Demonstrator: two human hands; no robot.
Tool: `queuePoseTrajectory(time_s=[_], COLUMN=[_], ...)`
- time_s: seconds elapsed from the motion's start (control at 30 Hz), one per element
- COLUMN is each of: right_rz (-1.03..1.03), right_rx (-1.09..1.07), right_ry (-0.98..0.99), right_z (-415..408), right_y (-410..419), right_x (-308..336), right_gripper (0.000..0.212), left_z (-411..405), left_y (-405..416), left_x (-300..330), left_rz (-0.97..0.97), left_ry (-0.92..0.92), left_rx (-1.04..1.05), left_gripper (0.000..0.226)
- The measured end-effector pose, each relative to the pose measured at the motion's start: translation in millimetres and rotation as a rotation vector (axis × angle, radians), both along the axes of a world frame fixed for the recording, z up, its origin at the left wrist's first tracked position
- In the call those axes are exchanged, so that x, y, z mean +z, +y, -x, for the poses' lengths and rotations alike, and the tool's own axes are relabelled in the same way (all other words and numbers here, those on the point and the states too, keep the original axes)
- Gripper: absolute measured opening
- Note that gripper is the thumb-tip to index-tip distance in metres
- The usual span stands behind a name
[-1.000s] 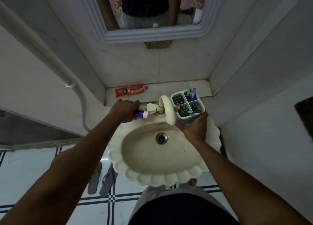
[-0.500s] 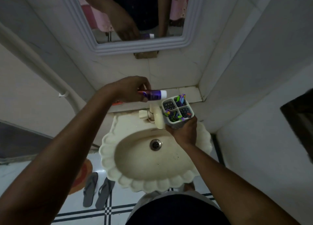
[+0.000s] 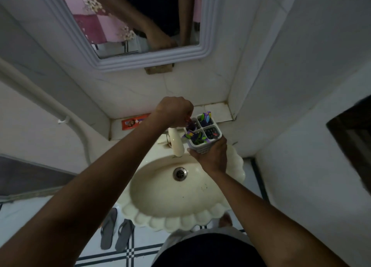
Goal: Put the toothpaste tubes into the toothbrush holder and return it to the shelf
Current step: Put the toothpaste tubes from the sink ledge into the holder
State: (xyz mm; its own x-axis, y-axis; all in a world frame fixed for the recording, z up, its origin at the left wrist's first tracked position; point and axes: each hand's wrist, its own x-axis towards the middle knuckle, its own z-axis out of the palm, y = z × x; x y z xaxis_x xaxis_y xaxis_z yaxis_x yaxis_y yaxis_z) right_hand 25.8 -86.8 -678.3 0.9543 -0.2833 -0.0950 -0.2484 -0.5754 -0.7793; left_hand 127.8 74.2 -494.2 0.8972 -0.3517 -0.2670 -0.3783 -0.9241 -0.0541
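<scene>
Purple-and-white plastic, the small toothpaste tube [image 3: 189, 124] had gone in half a second from lying level in the air beside the holder to standing nose-down in its rear-left compartment, only a dark stub of it showing under the left hand [image 3: 174, 111], whose grip was clenched round its top. The white four-compartment plastic toothbrush holder [image 3: 202, 133] had hardly shifted; the right hand [image 3: 210, 156] grasped it from below and held it above the back rim of the cream scalloped ceramic basin [image 3: 180, 186]. By my judgement that made the first tube as good as stowed, needing only to be let go. Still lying flat on the pale tiled shelf [image 3: 212, 110] behind the basin was the orange-red toothpaste tube [image 3: 133, 122], partly hidden by the left forearm, so the second tube was yet to be fetched. Bright toothbrush handles [image 3: 205, 117] filled the rear-right and front-left compartments, which left little room there; the front-right one looked empty. A cream curved tap spout [image 3: 176, 144] stood just beside the holder on its left, right in the path of a reach back towards the shelf. Above hung a grey-framed mirror [image 3: 140, 25], and grey sandals [image 3: 116, 232] lay on the floor below.
</scene>
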Motion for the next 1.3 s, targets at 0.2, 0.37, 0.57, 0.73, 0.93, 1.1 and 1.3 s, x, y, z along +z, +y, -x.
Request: queuePoseTrajectory(time_s=[0.2,0.37,0.57,0.73,0.93,1.1,1.3], right_rz=[-0.027,-0.081,-0.12,-0.108,-0.112,-0.152,-0.076], right_rx=[-0.029,-0.053,-0.09,-0.126,-0.118,-0.132,-0.153], right_ry=[-0.043,-0.057,-0.048,-0.057,-0.083,-0.093,-0.049], right_z=[1,1,0,1,3,7,6], right_y=[-4,-7,-5,-2,12,20,26], right_x=[5,9,8,7,8,4,-7], right_gripper=[0.129,0.133,0.13,0.129,0.131,0.136,0.118], left_z=[-7,-7,6,18,23,17,-5], left_y=[3,23,79,125,161,189,197], left_x=[-15,-33,-62,-98,-143,-176,-185], left_rz=[0.245,0.542,0.897,0.933,0.753,0.42,0.169], left_ry=[0.043,0.035,-0.103,-0.09,-0.107,-0.214,-0.016], left_rx=[0.03,0.15,0.493,0.658,0.73,0.553,0.544], left_gripper=[0.019,0.016,0.013,0.02,0.023,0.047,0.056])
